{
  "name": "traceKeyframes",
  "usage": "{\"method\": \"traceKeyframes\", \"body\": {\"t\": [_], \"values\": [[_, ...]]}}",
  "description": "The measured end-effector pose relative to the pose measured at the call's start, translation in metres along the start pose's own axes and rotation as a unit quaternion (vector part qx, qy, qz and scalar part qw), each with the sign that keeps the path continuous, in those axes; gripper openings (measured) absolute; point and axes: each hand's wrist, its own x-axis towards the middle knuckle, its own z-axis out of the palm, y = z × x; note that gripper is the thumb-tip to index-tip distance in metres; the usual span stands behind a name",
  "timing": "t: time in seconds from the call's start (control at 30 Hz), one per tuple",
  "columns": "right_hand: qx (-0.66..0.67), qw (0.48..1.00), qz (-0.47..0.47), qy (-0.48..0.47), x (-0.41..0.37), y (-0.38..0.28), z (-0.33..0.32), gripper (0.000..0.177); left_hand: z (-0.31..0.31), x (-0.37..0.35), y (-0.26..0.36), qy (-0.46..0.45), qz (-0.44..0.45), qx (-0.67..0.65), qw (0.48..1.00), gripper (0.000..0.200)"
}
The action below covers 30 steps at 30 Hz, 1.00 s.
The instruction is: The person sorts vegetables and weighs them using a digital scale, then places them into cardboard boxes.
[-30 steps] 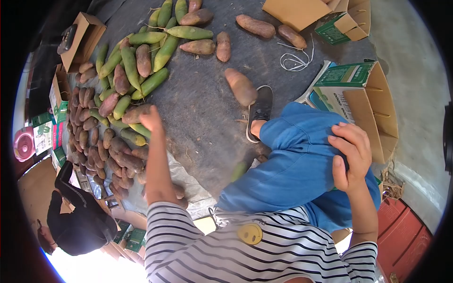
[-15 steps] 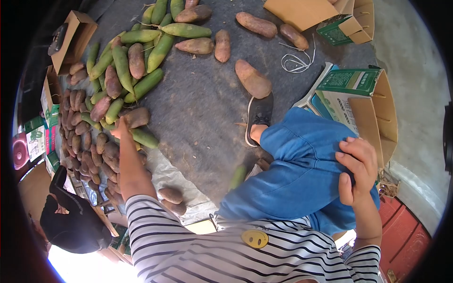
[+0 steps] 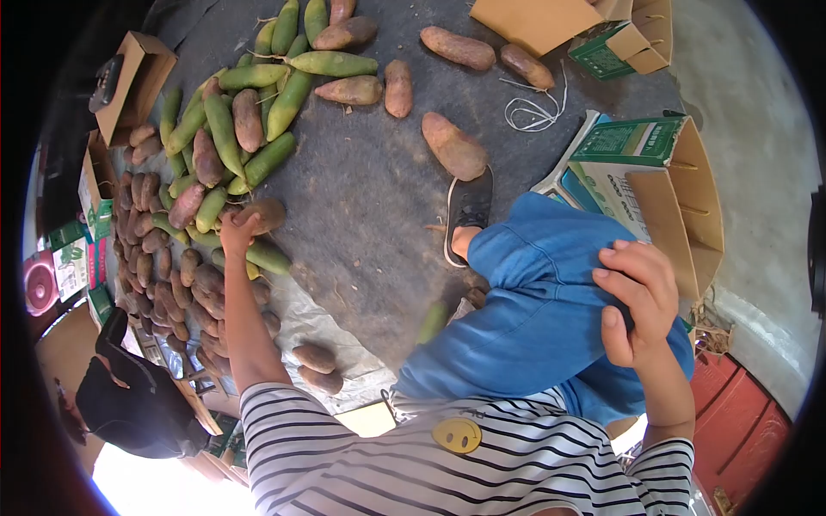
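My left hand reaches into the lower edge of a pile of vegetables, its fingers closed around one end of a thick brown sweet potato. Right beneath that hand lies a green radish. More green radishes and reddish sweet potatoes are heaped just above it. Over my bent knee, my right hand is loosely curved, thumb apart from the fingers, with nothing visible in it. A large sweet potato lies against the tip of my shoe.
Many brown sweet potatoes cover the ground at left, near a person in dark clothing. Open cardboard boxes stand at right, top right and upper left. White string lies on the dark ground sheet.
My left hand has shifted slightly to the right, and the sweet potato in it has turned and moved right a little. The right hand stays over the knee.
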Motion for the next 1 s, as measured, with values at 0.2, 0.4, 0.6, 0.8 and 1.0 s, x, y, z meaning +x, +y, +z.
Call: {"method": "traceKeyframes", "body": {"t": [0.2,0.4,0.6,0.8,1.0], "values": [[0.020,0.999,-0.002,0.030,-0.007,0.007,-0.003,0.027,0.057,-0.044,-0.018,0.153,0.200,0.075,0.965,0.064],[0.031,0.999,-0.006,0.038,-0.010,0.011,-0.006,0.026,0.146,-0.101,0.044,0.051,-0.047,-0.300,0.952,0.063],[0.043,0.998,-0.004,0.045,-0.016,0.016,-0.008,0.027,0.190,-0.143,0.180,-0.064,-0.030,-0.408,0.910,0.065],[0.093,0.992,0.002,0.085,-0.037,0.033,-0.014,0.032,0.176,-0.207,0.301,-0.165,0.113,-0.485,0.851,0.057],[-0.102,0.953,0.262,0.108,-0.098,0.096,-0.047,0.053,0.135,-0.312,0.451,-0.257,0.404,-0.426,0.767,0.053]]}}
